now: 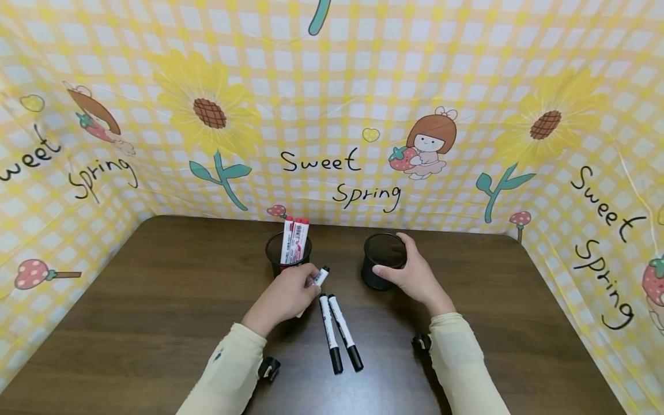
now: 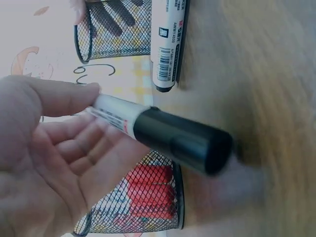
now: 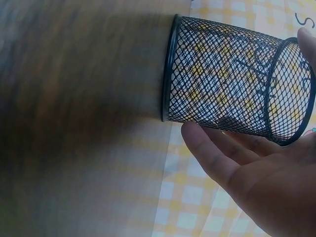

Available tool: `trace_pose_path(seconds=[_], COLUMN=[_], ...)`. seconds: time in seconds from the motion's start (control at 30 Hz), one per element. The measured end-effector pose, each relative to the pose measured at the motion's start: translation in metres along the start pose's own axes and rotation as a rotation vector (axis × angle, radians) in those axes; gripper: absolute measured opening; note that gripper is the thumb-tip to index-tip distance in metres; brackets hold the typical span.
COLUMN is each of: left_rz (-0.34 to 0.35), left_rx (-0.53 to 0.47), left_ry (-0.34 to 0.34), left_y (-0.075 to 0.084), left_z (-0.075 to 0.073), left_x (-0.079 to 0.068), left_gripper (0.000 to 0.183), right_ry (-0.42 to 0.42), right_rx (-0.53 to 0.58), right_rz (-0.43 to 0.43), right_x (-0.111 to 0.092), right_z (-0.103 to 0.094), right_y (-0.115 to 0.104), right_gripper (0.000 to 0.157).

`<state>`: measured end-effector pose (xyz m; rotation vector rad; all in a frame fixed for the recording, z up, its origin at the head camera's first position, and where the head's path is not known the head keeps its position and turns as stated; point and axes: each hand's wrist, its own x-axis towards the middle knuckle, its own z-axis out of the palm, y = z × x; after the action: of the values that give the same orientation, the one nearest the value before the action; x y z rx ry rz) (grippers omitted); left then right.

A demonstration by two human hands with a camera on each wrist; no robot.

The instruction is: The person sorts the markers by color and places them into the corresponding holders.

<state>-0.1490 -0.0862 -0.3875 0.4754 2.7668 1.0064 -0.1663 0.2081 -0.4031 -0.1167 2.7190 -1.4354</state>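
Observation:
My left hand (image 1: 287, 294) pinches a white marker (image 1: 321, 277) with a black cap between thumb and fingers; in the left wrist view the black cap (image 2: 182, 140) points away from the palm. Just beyond that hand stands a black mesh pen holder (image 1: 274, 259) with several red-capped markers (image 1: 294, 241) in it. My right hand (image 1: 417, 274) grips a second mesh pen holder (image 1: 374, 278) from its right side, thumb at the near side and fingers round the far side. In the right wrist view this holder (image 3: 222, 79) shows no markers inside.
Two black-and-white markers (image 1: 328, 331) lie side by side on the brown wooden table (image 1: 197, 300), between the two forearms. A yellow checked cloth (image 1: 311, 115) with printed flowers hangs behind the table and along both sides.

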Motion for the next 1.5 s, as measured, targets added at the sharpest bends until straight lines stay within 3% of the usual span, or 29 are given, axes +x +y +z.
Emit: trace_pose_path(seconds=[0.3,0.67,0.87,1.1,1.5], left_rz=[0.072,0.092,0.109,0.180,0.237], left_rx=[-0.093,-0.289,-0.298,-0.327,-0.391], left_ry=[0.155,0.283,0.297,0.341,0.331], left_y=[0.005,0.015,0.016,0.025,0.064], left_z=[0.002,0.002,0.002,-0.002,0.000], left_x=[0.002,0.001,0.001,0.006,0.047], left_gripper=[0.023,0.027,0.028,0.023,0.026], right_ry=[0.004,0.009,0.012,0.004,0.030], right_rx=[0.011,0.014,0.007,0.011,0.023], right_rz=[-0.004,-0.005,0.002,0.011,-0.011], right_x=[0.000,0.002,0.002,0.001,0.004], right_z=[0.000,-0.002,-0.001,0.001,0.002], right_y=[0.000,0.001,0.002,0.002,0.005], right_gripper=[0.106,0.106,0.105,0.105,0.103])
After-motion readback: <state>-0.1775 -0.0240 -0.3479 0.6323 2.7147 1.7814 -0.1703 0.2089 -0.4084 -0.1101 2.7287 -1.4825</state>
